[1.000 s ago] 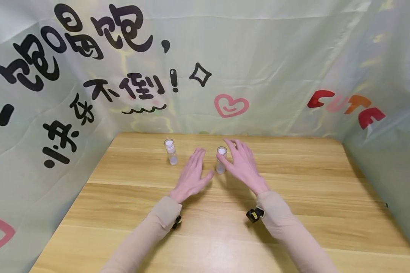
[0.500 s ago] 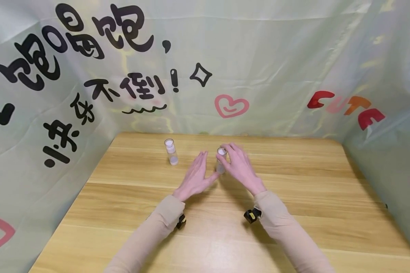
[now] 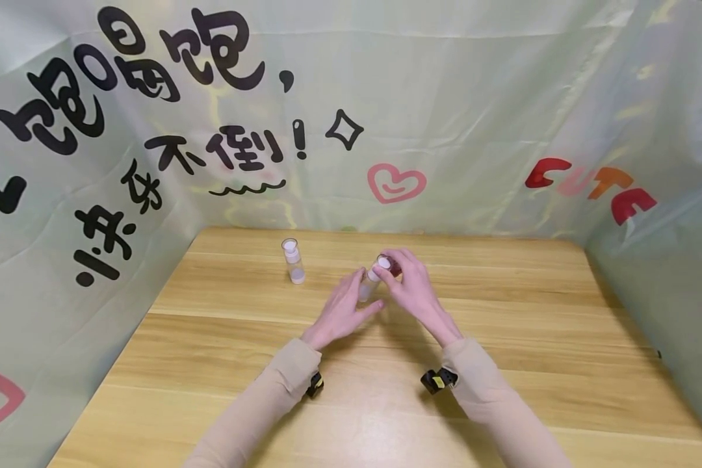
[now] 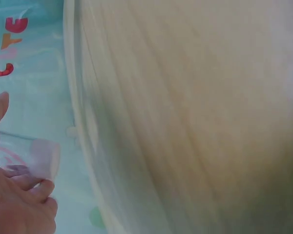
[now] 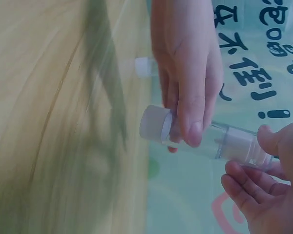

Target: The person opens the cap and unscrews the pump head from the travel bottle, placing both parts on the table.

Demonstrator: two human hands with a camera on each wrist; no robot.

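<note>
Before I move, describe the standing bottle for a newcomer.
On the wooden table, look near the back edge, ahead and left of the left hand. The standing bottle is clear, upright, untouched; the other bottle is tilted between that hand and the right hand.

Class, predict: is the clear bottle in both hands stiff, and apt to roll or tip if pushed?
The clear bottle is probably stiff: no dent shows where the left hand and right hand hold it. Laid on its side, it would likely roll, being round. Stood upright, it may tip if nudged, being tall and narrow.
</note>
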